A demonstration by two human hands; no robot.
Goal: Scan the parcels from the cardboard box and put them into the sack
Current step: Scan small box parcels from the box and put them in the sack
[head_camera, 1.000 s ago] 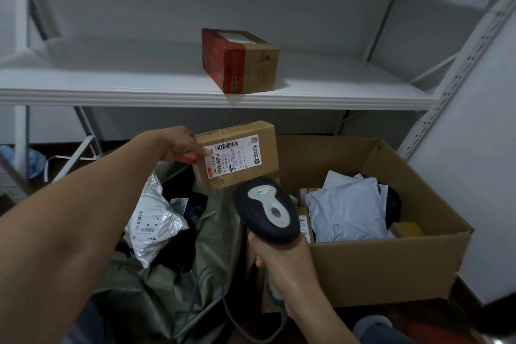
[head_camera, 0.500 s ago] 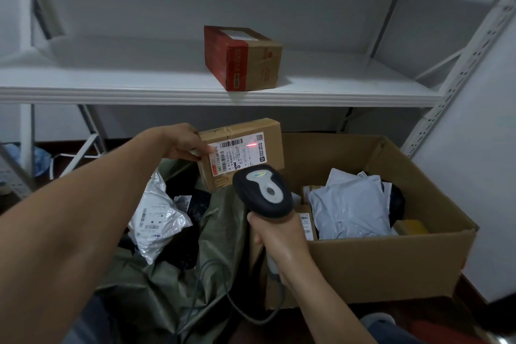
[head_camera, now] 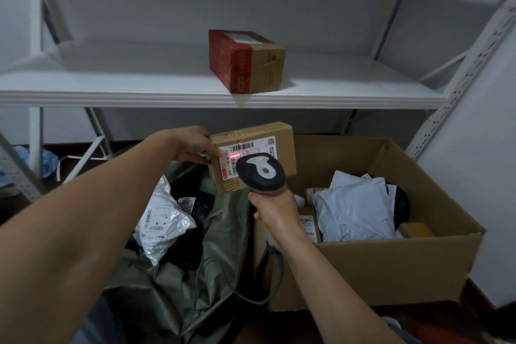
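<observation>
While my left hand (head_camera: 195, 145) gripped the small brown parcel (head_camera: 282, 139) by its left end, holding it up above the mouth of the green sack (head_camera: 223, 232), my right hand (head_camera: 275, 209) was curled round the handle of the scanner (head_camera: 261, 173). Its head sat just in front of the label (head_camera: 262, 148). A red line (head_camera: 236, 154) lay across the barcode (head_camera: 241, 146). The open cardboard box (head_camera: 391, 265) sat right of the sack, with what looked like grey mailer bags (head_camera: 354, 209) inside. A carton (head_camera: 248, 61) stood on the white shelf (head_camera: 111, 86).

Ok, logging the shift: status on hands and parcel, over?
Left hand holds small brown parcel. Right hand grips scanner, red beam on label. Nothing in the way.
</observation>
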